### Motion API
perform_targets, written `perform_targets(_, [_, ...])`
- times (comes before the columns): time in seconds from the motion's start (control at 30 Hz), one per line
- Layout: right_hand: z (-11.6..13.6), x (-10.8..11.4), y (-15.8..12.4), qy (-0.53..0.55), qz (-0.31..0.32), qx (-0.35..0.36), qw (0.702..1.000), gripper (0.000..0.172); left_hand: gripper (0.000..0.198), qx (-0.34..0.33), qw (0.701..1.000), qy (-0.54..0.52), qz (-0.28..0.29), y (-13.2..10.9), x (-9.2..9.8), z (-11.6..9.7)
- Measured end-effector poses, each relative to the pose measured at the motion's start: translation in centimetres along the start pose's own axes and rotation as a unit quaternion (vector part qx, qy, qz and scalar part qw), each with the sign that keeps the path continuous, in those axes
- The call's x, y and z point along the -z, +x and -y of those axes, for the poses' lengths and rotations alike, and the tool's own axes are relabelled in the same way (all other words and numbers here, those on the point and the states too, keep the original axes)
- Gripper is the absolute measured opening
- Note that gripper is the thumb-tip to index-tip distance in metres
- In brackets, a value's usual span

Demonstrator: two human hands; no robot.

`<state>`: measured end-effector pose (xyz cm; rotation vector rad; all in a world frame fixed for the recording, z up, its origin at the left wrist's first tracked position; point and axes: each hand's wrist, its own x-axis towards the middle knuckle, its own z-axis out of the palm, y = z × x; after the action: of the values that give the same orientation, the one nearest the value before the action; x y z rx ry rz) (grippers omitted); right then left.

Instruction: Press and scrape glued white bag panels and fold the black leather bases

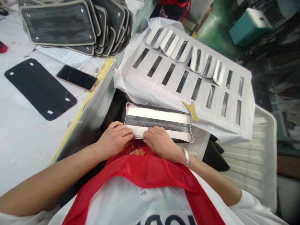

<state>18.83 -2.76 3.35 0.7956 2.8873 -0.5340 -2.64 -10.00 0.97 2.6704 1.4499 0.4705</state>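
A long rectangular piece with raised white edges and a dark stripe down its middle lies in front of my body, over my lap. My left hand is closed over its near left corner, fingers bent at the rim. Beside it, my right hand curls its fingers over the near edge, around the middle. Both thumbs are largely hidden. Just beyond the piece's far right corner, a yellow flat scrap rests on the edge of a white slotted sheet.
Several small white pieces with dark stripes lie on the slotted sheet. On the left table are a phone, a black rounded panel and stacked dark panels. A white plastic crate stands at right.
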Motion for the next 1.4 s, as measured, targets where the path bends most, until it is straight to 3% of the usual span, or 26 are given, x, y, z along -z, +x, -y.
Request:
perform_targets(0.13, [-0.1, -0.3, 0.3, 0.042, -0.010, -0.041, 0.998, 0.020, 0.015, 0.025, 0.999, -0.014, -0.027, 0.2, -0.2, -0.1])
perform_targets(0.27, [0.5, -0.3, 0.3, 0.015, -0.021, -0.079, 0.997, 0.021, 0.015, 0.072, 0.996, -0.032, -0.042, 0.5, -0.4, -0.6])
perform_targets(0.6, [1.9, -1.3, 0.7, -0.039, -0.059, -0.125, 0.990, 0.015, 0.014, 0.173, 0.985, -0.026, -0.005, 1.4, -0.8, -1.3])
perform_targets(0.67, [1.8, -1.6, 0.4, -0.036, -0.090, -0.136, 0.986, 0.015, 0.012, 0.203, 0.979, -0.032, -0.007, 1.6, -0.8, -1.5])
perform_targets(0.73, [1.5, -1.8, 0.0, -0.045, -0.140, -0.143, 0.979, 0.028, 0.009, 0.224, 0.973, -0.050, -0.012, 1.7, -0.7, -1.5])
perform_targets(0.8, [1.1, -2.1, -0.5, -0.065, -0.175, -0.121, 0.975, 0.037, 0.008, 0.233, 0.970, -0.069, -0.020, 1.7, -0.7, -1.5])
perform_targets(0.83, [1.0, -2.2, -0.6, -0.075, -0.173, -0.089, 0.978, 0.032, 0.008, 0.235, 0.969, -0.077, -0.027, 1.6, -0.8, -1.5])
perform_targets(0.9, [0.7, -2.6, -0.9, -0.091, -0.142, -0.001, 0.986, 0.023, 0.010, 0.238, 0.966, -0.089, -0.042, 1.4, -1.0, -1.5])
perform_targets(1.0, [0.8, -3.2, -1.1, -0.114, -0.105, 0.082, 0.985, 0.029, 0.013, 0.251, 0.960, -0.107, -0.056, 1.2, -1.4, -1.6])
perform_targets(1.27, [1.0, -5.5, -2.2, -0.122, -0.154, 0.093, 0.976, 0.042, 0.011, 0.274, 0.952, -0.109, -0.076, 0.8, -2.2, -1.6])
perform_targets(1.4, [0.2, -6.2, -2.3, -0.107, -0.143, 0.094, 0.980, 0.060, 0.011, 0.283, 0.949, -0.112, -0.082, 0.8, -2.4, -1.4])
